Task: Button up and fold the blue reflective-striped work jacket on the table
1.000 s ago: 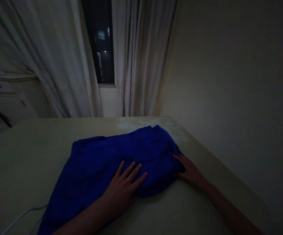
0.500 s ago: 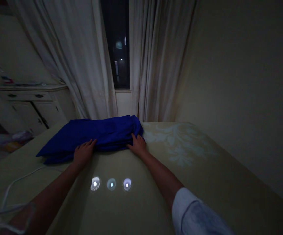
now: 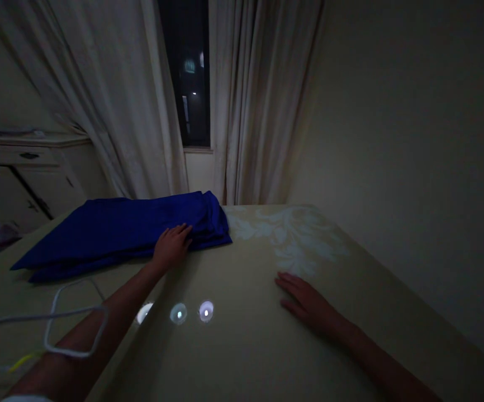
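Note:
A folded blue cloth (image 3: pixel 112 229) lies on the far left part of a pale yellow bed sheet (image 3: pixel 242 346). My left hand (image 3: pixel 171 245) rests on the cloth's near right edge, fingers stretched out on the fabric. My right hand (image 3: pixel 307 301) lies flat and open on the bare sheet, well to the right of the cloth and touching nothing else. A white cable (image 3: pixel 70 312) loops over my left forearm.
White curtains (image 3: pixel 246 100) hang behind the bed around a dark window (image 3: pixel 185 72). A white dresser (image 3: pixel 15 167) stands at the left. A plain wall (image 3: pixel 413 139) runs along the bed's right side. Three small light spots (image 3: pixel 179 312) glow on the sheet.
My right hand has come off the cloth's right end and moved back right onto the bare sheet. My left hand has shifted right along the cloth's edge. The view turned slightly.

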`<state>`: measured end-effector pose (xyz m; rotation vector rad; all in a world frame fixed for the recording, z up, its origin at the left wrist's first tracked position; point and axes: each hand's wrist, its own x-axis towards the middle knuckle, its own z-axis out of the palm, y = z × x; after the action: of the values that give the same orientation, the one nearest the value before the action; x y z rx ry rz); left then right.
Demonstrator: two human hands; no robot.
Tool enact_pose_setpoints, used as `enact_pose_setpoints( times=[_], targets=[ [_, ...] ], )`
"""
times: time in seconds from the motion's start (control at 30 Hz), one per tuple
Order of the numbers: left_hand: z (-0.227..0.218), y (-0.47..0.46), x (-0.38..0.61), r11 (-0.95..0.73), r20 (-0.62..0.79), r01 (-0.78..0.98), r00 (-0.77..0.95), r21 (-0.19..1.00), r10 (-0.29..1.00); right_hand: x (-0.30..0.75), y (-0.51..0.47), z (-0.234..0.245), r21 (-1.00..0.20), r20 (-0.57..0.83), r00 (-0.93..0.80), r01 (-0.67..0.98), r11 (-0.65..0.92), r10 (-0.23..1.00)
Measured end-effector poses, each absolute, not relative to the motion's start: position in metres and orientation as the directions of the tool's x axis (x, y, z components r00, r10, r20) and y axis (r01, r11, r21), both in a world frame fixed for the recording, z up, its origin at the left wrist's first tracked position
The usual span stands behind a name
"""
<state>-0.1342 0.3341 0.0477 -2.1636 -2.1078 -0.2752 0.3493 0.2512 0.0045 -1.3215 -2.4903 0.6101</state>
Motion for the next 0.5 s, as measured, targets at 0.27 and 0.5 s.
enact_pose_setpoints(
  times=[0.27, 0.5],
  targets=[
    [0.062, 0.352, -0.134, 0.039, 0.114, 0.997, -0.047, 0.070, 0.992, 0.379, 0.207, -0.003, -0.388, 0.231, -0.392, 0.802, 0.454, 0.890],
    [0.071, 0.335, -0.124, 0.038, 0.035, 0.999, -0.039, 0.028, 0.999, 0.372, 0.202, 0.011, -0.378, 0.128, -0.423, 0.815, 0.439, 0.897]
  ],
)
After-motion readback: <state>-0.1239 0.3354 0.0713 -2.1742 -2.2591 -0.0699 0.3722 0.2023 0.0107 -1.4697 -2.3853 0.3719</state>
